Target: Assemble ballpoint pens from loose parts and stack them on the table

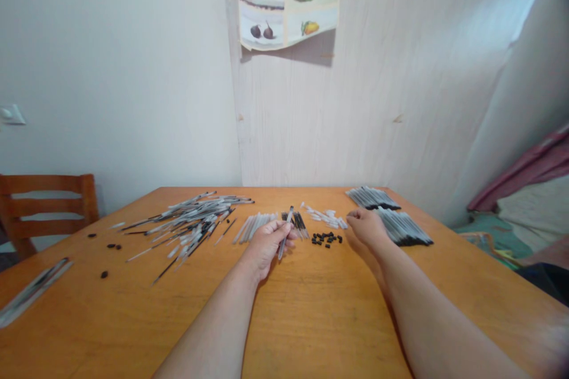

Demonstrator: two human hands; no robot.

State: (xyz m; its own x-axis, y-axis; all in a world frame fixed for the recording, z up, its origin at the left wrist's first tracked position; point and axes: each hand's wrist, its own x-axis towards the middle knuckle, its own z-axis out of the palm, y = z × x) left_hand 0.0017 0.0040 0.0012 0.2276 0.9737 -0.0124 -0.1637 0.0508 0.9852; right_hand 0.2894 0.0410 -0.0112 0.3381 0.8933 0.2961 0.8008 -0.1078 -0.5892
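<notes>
A slim pen with a see-through barrel [290, 215] stands at a slant in my left hand [265, 245], pinched between thumb and fingers above the middle of the table. My right hand [368, 227] has its fingers drawn together at the right end of a scatter of small white pieces [328, 218]; whatever is in them is too small to make out. Short black plugs [327, 240] lie between my hands. Behind my left hand are a row of translucent tubes [253, 227] and a row of dark refills [301, 225].
Two stacks of pens with black ends, one farther [371, 196] and one nearer [403, 227], lie at the right. A messy pile of pen parts [195, 222] spreads over the left. A plastic packet [33, 290] and several black bits [104, 275] lie farther left, near a wooden chair [48, 204].
</notes>
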